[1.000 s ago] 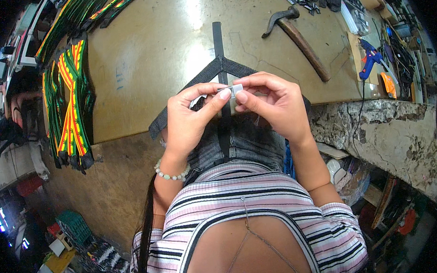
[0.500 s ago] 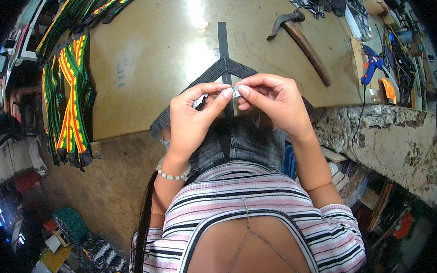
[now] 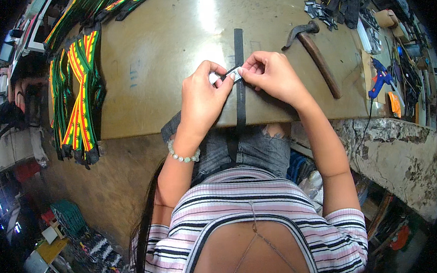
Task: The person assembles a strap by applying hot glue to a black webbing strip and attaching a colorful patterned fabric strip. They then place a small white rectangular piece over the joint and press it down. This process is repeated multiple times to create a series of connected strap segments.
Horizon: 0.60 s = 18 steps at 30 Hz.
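Through the head view, I see both bare hands meeting just above the middle of the frame, over the brown, glossy tabletop (image 3: 150, 66). The left hand (image 3: 201, 90) comes up from the lower left, its wrist ringed by a pale beaded bracelet (image 3: 182, 158), thumb and forefinger pinching a small white-and-grey flat piece (image 3: 236, 76) at its left side. The right hand (image 3: 274, 74) reaches in from the lower right, forearm slanting up and leftward, with thumb and fingertips pinching the same piece from its right side. I cannot tell how firmly either hand grips.

The piece sits over a narrow black fabric strap (image 3: 241, 103), which runs upright through the centre of the frame and over the table's near edge. A wider black ribbed band (image 3: 171, 127) pokes out left of the left forearm, at that edge.

For moving, I have a stretch of tabletop between the left hand and the bundle of red, yellow and green patterned straps (image 3: 80, 94) at the left. On the right, the wooden-handled metal hammer (image 3: 319, 57) lies near the right hand, bounding the room there.
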Available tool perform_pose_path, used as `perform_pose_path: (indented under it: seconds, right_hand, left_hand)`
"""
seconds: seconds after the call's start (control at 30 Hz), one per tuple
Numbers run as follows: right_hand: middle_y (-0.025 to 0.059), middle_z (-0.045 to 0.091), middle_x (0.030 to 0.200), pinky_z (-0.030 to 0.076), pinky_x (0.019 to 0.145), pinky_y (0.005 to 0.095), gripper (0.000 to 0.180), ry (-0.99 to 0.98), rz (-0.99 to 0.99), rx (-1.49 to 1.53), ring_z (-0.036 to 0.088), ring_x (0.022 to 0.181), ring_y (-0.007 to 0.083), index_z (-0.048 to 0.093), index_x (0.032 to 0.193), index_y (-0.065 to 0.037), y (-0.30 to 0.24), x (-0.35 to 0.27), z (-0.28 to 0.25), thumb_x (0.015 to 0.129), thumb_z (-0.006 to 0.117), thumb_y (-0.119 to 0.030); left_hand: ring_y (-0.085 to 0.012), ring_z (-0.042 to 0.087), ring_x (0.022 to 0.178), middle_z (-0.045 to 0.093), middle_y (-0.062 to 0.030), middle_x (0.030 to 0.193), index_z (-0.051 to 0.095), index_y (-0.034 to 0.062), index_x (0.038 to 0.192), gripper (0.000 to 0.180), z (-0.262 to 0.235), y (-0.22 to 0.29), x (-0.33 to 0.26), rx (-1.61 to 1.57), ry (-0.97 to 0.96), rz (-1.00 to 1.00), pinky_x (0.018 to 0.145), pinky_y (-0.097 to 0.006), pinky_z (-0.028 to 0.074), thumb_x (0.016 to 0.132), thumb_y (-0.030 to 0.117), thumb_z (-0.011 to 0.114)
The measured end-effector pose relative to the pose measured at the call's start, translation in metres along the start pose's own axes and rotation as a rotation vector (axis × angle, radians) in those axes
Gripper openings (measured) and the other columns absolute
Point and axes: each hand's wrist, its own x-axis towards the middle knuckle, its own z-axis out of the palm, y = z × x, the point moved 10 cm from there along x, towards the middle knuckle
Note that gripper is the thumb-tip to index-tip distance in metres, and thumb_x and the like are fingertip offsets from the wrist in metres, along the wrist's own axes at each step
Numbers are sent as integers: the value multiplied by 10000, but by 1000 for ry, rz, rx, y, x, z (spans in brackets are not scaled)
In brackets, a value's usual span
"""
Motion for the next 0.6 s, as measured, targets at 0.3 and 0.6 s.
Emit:
perform_pose_path:
  seconds: [0.3,0.6]
  right_hand:
    - [91,662,712,510,586,308,208,17,-8,12,621,620,137,658,880,20,2,3,2,837,738,-167]
    - [143,509,1080,434,902,408,366,-8,-434,-444,503,1065,342,532,1049,-51,-50,-99,40,733,715,-34]
  left_hand:
    - [-252,683,631,696,-193,759,716,-15,958,219,3,8,-2,89,-28,38,637,-362,536,830,162,732]
    - [-259,678,620,691,-175,735,717,-6,933,181,2,9,-6,49,7,72,626,-369,531,829,142,721]
